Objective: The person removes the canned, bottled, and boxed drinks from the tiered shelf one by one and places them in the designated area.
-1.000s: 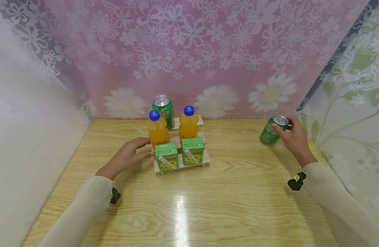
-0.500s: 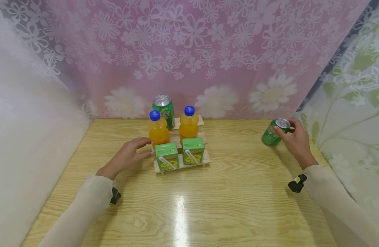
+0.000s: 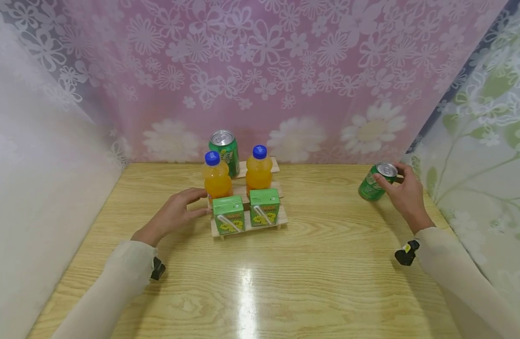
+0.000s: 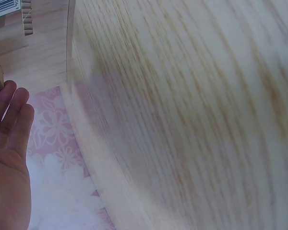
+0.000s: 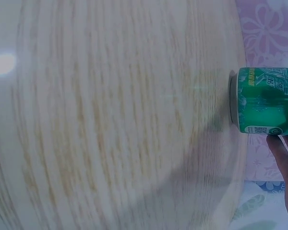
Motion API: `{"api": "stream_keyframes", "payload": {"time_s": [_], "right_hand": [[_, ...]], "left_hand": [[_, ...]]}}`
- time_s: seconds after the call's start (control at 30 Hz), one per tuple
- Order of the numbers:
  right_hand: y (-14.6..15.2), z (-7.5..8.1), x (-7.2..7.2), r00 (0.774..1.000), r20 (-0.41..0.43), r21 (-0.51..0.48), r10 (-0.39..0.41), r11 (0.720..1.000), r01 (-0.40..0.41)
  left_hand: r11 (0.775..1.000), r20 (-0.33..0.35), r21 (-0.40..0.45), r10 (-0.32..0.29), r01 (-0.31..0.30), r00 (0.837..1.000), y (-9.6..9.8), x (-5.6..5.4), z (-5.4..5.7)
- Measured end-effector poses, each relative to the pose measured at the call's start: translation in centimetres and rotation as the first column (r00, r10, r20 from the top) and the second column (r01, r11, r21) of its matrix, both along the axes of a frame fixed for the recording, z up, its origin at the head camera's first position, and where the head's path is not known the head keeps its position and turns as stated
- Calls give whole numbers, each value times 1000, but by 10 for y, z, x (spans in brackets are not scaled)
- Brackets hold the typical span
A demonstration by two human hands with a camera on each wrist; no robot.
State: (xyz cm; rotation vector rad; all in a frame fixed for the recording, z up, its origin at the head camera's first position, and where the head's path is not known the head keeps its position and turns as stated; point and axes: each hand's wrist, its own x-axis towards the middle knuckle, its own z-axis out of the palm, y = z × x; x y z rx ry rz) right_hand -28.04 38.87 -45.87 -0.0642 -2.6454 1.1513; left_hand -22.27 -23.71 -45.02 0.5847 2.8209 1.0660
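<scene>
In the head view, my right hand [image 3: 406,195] grips a green soda can [image 3: 371,187] at the table's right, thumb on the near side. The can leans slightly; in the right wrist view the can [image 5: 266,100] has its base close to the tabletop. My left hand [image 3: 173,214] holds the left side of a stepped wooden rack [image 3: 264,225], thumb and fingertips at its edge. Two green juice cartons [image 3: 229,215] stand on the rack's front step. Behind them are two blue-capped bottles of orange drink [image 3: 259,172], and a second green can [image 3: 230,155] occupies the top step's left.
A wood-grain table [image 3: 319,263] lies under everything, with a light reflection near the front. Pink floral cloth [image 3: 319,84] hangs along the back edge. Pale cloth covers the left side [image 3: 44,188] and the right side [image 3: 493,188].
Over the first half second, my right hand and the can shifted slightly toward me and right; since then they have stayed nearly still. My left hand and the rack have kept their place.
</scene>
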Motion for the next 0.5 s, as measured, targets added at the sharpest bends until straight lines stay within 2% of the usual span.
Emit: {"api": "stream_keyframes", "payload": {"time_s": [0.23, 0.5], "right_hand": [[-1, 0, -1, 1000, -25, -4, 10, 1000, -10], [-2, 5, -2, 999, 7, -10, 34, 999, -34]], "left_hand": [[1000, 5, 4, 0, 0, 1000, 0, 0, 0], [1000, 4, 22, -5, 5, 1000, -1, -2, -3]]}}
